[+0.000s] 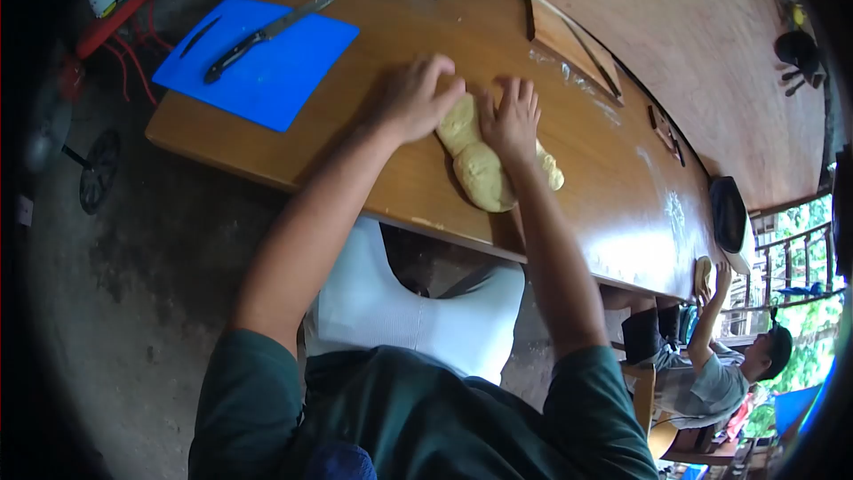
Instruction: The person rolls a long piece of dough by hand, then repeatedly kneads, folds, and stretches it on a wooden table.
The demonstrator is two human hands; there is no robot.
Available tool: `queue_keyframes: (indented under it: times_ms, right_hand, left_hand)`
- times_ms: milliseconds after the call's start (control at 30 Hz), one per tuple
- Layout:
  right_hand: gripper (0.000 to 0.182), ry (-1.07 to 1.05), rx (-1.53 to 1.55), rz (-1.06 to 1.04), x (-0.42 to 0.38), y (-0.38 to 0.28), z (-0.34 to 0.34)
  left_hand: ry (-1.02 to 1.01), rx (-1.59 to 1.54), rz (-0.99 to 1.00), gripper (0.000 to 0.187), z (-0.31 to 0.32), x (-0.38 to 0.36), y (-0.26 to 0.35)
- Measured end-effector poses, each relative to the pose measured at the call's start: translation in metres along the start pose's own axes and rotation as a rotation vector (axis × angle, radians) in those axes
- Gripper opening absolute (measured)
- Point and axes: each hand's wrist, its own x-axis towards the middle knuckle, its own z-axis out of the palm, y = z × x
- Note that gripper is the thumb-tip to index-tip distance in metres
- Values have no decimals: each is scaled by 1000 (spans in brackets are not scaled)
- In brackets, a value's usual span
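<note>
Here, both hands (462,107) flat, pressing dough (480,173)

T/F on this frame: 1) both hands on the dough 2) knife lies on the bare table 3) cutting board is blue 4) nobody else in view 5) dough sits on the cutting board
1) Both hands are on the dough. True: the left hand and right hand press on the dough.
2) The knife lies on the bare table. False: the knife lies on the cutting board.
3) The cutting board is blue. True.
4) Nobody else is in view. False: another person sits at the far end of the table.
5) The dough sits on the cutting board. False: it lies on the bare table, apart from the board.
</note>
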Motion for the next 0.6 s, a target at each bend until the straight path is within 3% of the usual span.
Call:
queue_keyframes:
  times_ms: [33,100,167,233,267,300,333,367,400,433,467,567,600]
  right_hand:
    - [40,-27,-7,13,-11,-2,-4]
    - [38,-92,11,62,-32,-1,-21]
    - [35,-144,35,138,-48,6,-36]
    - [38,-60,219,-21,-60,20,-53]
    - [46,-253,140,155,-60,28,-80]
    - [54,-282,-158,147,-65,55,-90]
    - [56,-285,-51,109,-72,95,-91]
    - [58,-290,54,68,-81,122,-90]
    - [58,-281,59,77,-85,118,-95]
    - [56,-351,257,165,-87,104,-103]
    - [55,-418,455,254,-91,88,-112]
    - [42,-291,450,264,-91,64,-117]
    - [42,-285,458,257,-87,65,-122]
  left_hand:
    - [10,7,13,51,3,-5,2]
    - [-42,362,279,53,17,-22,0]
    - [-40,339,292,53,11,-26,15]
    - [-226,183,99,52,0,-23,30]
    - [-240,194,123,52,-1,-24,35]
    - [-302,-17,12,50,-3,-26,38]
    - [-360,-227,-108,49,-4,-28,40]
    - [-371,-219,-102,49,-1,-34,40]
    - [-288,-428,-130,46,5,-39,38]
    - [-203,-637,-158,43,10,-42,38]
    - [-151,-663,-251,43,15,-44,39]
    - [-134,-627,-396,47,18,-40,45]
    - [-141,-467,-390,44,16,-37,47]
